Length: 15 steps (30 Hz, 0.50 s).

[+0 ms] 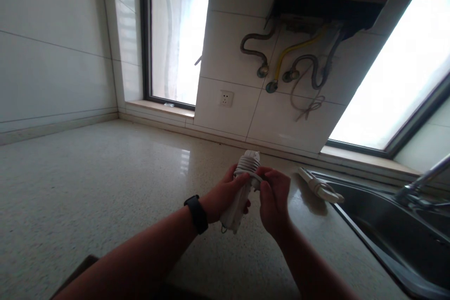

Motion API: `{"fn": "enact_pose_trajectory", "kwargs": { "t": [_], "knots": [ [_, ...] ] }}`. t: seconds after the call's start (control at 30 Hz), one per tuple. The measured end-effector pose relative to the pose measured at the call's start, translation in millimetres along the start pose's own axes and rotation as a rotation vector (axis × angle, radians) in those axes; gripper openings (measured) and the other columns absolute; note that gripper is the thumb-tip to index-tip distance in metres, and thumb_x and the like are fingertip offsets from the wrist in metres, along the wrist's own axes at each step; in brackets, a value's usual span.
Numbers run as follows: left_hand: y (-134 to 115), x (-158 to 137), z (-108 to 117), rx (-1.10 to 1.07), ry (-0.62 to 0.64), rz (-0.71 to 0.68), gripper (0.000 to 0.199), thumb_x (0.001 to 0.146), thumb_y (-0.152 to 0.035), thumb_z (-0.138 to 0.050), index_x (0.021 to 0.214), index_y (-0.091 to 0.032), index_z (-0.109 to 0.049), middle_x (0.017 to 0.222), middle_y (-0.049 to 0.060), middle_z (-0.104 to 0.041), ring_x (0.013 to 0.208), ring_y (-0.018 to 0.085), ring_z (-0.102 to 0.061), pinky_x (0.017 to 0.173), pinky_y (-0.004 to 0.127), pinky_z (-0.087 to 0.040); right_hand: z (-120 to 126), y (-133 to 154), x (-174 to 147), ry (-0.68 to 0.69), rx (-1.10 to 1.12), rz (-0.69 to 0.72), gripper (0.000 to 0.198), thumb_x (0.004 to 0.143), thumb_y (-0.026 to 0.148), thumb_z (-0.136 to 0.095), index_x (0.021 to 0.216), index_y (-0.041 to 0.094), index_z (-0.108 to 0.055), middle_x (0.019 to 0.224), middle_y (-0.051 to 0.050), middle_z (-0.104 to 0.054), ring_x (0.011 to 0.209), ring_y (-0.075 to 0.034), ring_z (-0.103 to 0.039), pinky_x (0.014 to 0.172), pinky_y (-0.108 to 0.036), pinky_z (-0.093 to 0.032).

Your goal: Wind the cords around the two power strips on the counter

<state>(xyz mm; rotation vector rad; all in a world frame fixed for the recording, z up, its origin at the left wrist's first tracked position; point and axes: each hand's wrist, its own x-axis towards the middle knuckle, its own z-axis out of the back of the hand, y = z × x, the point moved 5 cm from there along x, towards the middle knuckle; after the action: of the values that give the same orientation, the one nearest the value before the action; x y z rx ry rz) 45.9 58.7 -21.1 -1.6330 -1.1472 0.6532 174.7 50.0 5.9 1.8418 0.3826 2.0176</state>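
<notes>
My left hand [228, 192], with a dark watch on its wrist, is closed around a long white power strip [232, 213]. The strip is held tilted above the counter, and its white cord [247, 164] is wound in several turns around the upper part. My right hand [276, 197] pinches the end of this cord close to the strip, where what looks like the plug [256, 183] partly shows. My fingers hide some of the strip's middle. A second white power strip [318, 187] with a cord around it lies right of my right hand, by the sink.
A speckled pale counter [105, 187] stretches below my hands. On the right is a steel sink [383, 243] with a faucet [418, 185]. The tiled wall behind carries a socket [227, 98], hoses [316, 72] under a water heater [326, 9], and windows [179, 42] on either side.
</notes>
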Motion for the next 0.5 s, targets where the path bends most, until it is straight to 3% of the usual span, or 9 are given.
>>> {"fn": "enact_pose_trajectory", "kwargs": {
  "t": [0.23, 0.5],
  "knots": [
    [-2, 3, 5, -0.003, -0.023, -0.135, 0.063, 0.09, -0.058, -0.062, 0.14, -0.028, -0.038, 0.098, 0.004, -0.062, 0.054, 0.01, -0.059, 0.051, 0.025, -0.051, -5, -8, -3, 0.146, -0.049, 0.007, 0.065, 0.08, 0.026, -0.082, 0.131, 0.028, -0.041, 0.12, -0.009, -0.054, 0.107, -0.023, -0.062, 0.09, -0.038, -0.058],
    [-8, 4, 12, 0.098, -0.076, -0.098, 0.069, 0.09, -0.061, -0.06, 0.145, -0.032, -0.031, 0.095, 0.002, -0.062, 0.053, 0.009, -0.057, 0.049, 0.024, -0.052, -2, -3, 0, 0.34, -0.195, 0.106, 0.052, 0.09, 0.018, -0.07, 0.134, 0.03, -0.045, 0.13, -0.012, -0.053, 0.122, -0.025, -0.058, 0.098, -0.043, -0.054]
  ]
}}
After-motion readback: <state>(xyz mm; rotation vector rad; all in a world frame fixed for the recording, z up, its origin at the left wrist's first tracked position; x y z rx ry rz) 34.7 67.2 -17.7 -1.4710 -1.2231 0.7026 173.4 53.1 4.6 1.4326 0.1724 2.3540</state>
